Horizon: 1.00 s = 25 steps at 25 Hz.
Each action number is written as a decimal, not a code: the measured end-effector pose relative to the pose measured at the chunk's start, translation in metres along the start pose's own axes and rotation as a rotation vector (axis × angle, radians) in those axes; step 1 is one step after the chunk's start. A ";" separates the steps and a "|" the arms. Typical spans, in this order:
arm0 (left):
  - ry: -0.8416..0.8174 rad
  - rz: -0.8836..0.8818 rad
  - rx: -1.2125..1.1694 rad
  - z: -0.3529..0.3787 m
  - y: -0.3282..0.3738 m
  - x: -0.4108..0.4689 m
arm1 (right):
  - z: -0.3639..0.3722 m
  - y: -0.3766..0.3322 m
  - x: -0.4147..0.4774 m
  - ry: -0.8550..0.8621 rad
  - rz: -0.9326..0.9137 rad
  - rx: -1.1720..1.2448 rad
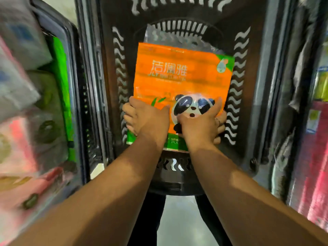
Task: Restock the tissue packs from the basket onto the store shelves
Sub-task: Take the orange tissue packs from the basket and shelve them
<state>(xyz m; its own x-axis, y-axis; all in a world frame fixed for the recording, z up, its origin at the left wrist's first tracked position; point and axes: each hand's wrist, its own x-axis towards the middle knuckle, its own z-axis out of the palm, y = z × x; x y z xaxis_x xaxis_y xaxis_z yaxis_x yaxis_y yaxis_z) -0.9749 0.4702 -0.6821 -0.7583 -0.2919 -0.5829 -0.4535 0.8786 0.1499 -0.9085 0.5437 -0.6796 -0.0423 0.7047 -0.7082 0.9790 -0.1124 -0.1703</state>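
The orange panda tissue pack (182,75) is lying inside the dark basket (248,86). The left hand (147,118) is gripping its near-left edge and the right hand (200,126) its near-right edge, fingers (128,112) clamping round the sides. Blurred packs (21,86) are crowding the left.

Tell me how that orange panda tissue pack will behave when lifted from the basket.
Probably light for its size: the orange tissue pack is bulky soft tissue. Its glossy film shows glare, so it may be slippery; the left hand and right hand both grip its near end. Held there, the far end could sag into the basket.
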 end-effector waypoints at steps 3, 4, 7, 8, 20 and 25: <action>0.005 0.068 0.017 -0.053 0.010 -0.032 | -0.039 -0.003 -0.049 -0.005 -0.033 0.012; 0.011 0.089 0.014 -0.072 0.011 -0.044 | -0.054 -0.003 -0.065 -0.001 -0.045 0.020; 0.014 0.149 -0.007 -0.125 0.011 -0.075 | -0.098 -0.004 -0.103 0.036 -0.096 0.042; 0.007 0.159 -0.010 -0.144 0.009 -0.085 | -0.115 -0.005 -0.114 0.043 -0.107 0.050; 0.124 0.209 -0.404 -0.358 -0.056 -0.203 | -0.266 -0.065 -0.268 -0.332 -0.765 0.108; 0.269 0.180 -0.518 -0.401 -0.089 -0.267 | -0.301 -0.089 -0.321 -0.421 -1.132 -0.014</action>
<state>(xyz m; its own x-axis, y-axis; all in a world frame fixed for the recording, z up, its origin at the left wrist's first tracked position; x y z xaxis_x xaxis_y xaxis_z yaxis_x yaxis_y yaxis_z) -0.9199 0.3187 -0.2200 -0.9052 -0.3007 -0.3003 -0.4250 0.6448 0.6353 -0.9220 0.5380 -0.2310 -0.9365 0.1152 -0.3313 0.3476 0.4307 -0.8329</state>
